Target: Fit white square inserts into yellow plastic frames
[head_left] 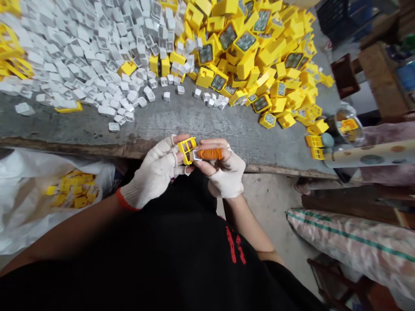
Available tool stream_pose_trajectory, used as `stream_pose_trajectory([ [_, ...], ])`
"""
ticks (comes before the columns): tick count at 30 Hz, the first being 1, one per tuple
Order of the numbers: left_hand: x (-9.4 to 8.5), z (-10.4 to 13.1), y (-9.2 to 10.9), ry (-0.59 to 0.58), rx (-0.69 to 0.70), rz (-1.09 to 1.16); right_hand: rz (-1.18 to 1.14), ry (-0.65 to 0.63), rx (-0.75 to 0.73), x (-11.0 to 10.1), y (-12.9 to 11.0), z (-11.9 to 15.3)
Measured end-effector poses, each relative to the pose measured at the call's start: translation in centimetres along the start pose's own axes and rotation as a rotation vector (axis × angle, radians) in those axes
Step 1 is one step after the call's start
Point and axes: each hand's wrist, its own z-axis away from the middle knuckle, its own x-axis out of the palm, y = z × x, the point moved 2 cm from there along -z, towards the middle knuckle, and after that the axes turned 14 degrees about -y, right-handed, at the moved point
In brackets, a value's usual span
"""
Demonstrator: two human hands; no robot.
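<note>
My left hand [158, 166], in a white fingerless knit glove with an orange cuff, is closed on a small yellow plastic frame [186, 150] with open compartments. My right hand [227, 168], gloved the same way and with orange wrapping [210, 153] round one finger, pinches a small white plastic cap [195, 156]. The cap is right against the frame's right side; whether part of it sits inside a compartment I cannot tell. Both hands are held just over the front edge of the grey table [207, 121].
White caps [97, 52] cover the table's left and middle back. Yellow housings [246, 65] are heaped to the right. Yellow pieces [76, 188] lie in a white sack [19, 185] at lower left. A clear jar [349, 125] and a patterned tube [372, 154] are at right; a striped sack [350, 242] is below.
</note>
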Motion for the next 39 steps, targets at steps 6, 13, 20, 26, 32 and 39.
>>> stream_pose_trajectory([
  [6, -1.0, 0.4, -0.1, -0.089, 0.063, 0.054, 0.183, 0.001, -0.101, 0.3, 0.4, 0.2],
  [13, -2.9, 0.0, 0.2, -0.122, -0.098, 0.120, 0.298, -0.239, -0.272, -0.4, 0.4, -0.3],
  [20, -3.0, -0.5, 2.0, 0.071, -0.076, 0.092, 0.588, -0.249, 0.025, -4.1, 5.1, -7.3],
  [26, -2.8, -0.8, 2.6, 0.179, -0.090, 0.116, 0.998, -0.424, 0.461, -3.2, 10.4, -18.5],
  [32, -2.7, -0.8, 2.6, 0.162, -0.091, 0.153, 0.765, -0.401, 0.373, -2.0, 9.7, -16.9],
  [39, -1.7, -1.3, 2.4, 0.142, -0.170, 0.199, 0.187, -0.291, -0.031, -1.9, 3.3, -7.5],
])
